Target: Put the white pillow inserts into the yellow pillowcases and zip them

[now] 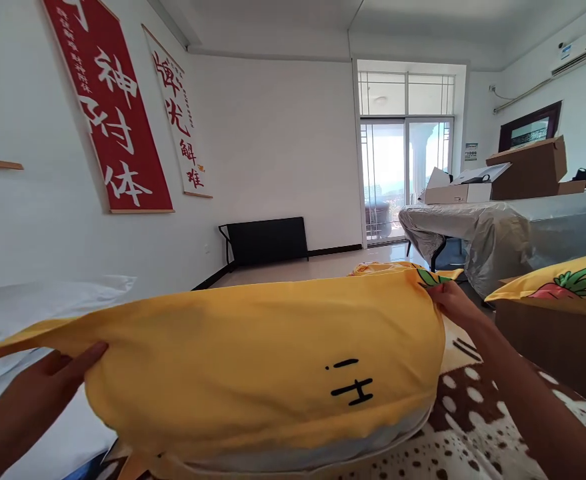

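A pillow in a yellow pillowcase [253, 360] with black marks and a green leaf print fills the middle of the view, held up over a brown-and-white spotted bedsheet [477, 427]. My left hand [47, 380] grips the pillowcase's left edge, fingers pinched on the cloth. My right hand [453, 300] grips its far right corner by the leaf print. A white inner pillow shows along the lower edge.
A second yellow pillow [557, 280] lies on a cardboard box at right. White bedding [37, 307] lies at left. Beyond stand a plastic-covered table [497, 227] with cardboard boxes, a black rack [267, 240] by the wall, and glass balcony doors [405, 173].
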The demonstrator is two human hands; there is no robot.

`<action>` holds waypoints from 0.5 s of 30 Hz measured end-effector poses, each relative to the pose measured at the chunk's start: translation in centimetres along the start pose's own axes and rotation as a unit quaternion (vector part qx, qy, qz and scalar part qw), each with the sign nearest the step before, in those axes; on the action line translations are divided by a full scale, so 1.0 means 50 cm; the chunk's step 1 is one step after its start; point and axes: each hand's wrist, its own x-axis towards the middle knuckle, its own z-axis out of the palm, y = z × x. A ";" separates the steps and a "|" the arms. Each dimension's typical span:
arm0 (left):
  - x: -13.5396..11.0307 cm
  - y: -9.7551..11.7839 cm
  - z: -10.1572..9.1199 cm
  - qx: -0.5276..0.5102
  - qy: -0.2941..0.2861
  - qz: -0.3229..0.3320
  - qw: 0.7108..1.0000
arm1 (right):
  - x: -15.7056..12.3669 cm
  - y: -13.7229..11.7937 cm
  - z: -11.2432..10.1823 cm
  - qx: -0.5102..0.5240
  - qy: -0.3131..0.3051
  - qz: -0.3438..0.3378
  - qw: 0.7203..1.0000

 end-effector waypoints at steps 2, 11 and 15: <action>-0.015 0.027 0.035 -0.080 -0.051 -0.110 0.989 | -0.002 -0.025 0.021 -0.054 -0.025 -0.027 0.998; -0.058 0.212 0.078 -0.109 0.054 -0.011 0.992 | -0.031 -0.133 0.161 -0.356 -0.020 -0.263 0.897; -0.013 0.209 -0.002 -0.056 0.208 0.027 0.976 | 0.007 -0.179 0.082 -0.355 0.114 -0.278 0.886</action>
